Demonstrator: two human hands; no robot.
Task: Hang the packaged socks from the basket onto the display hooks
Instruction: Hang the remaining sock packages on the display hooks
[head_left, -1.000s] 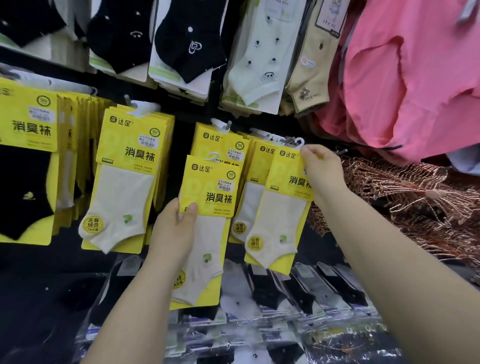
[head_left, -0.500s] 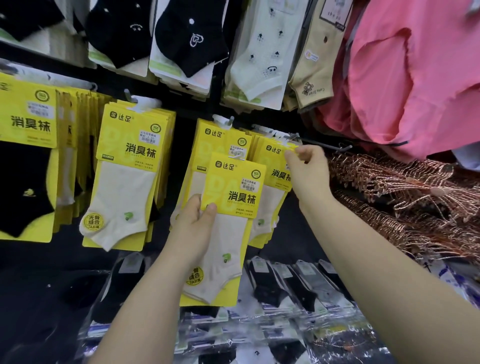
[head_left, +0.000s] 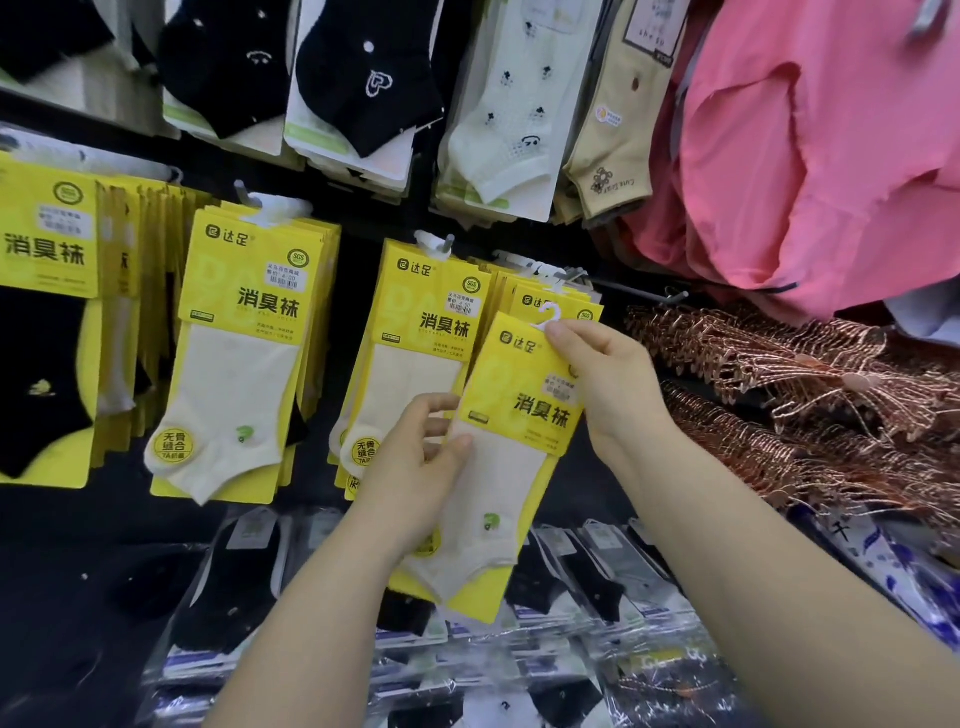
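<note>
The flat yellow card pack with a cream ankle sock (head_left: 514, 457) looks light, stiff at its card and limp below, so it is best held by the card near its white plastic hanger (head_left: 550, 318). The left hand (head_left: 415, 467) pinches its left edge, thumb on the sock. The right hand (head_left: 608, 384) pinches its top corner. It tilts just below the row of hung yellow packs (head_left: 563, 302).

Yellow-carded cream sock pack (head_left: 511, 441), tilted, below display hook (head_left: 641, 287)
</note>
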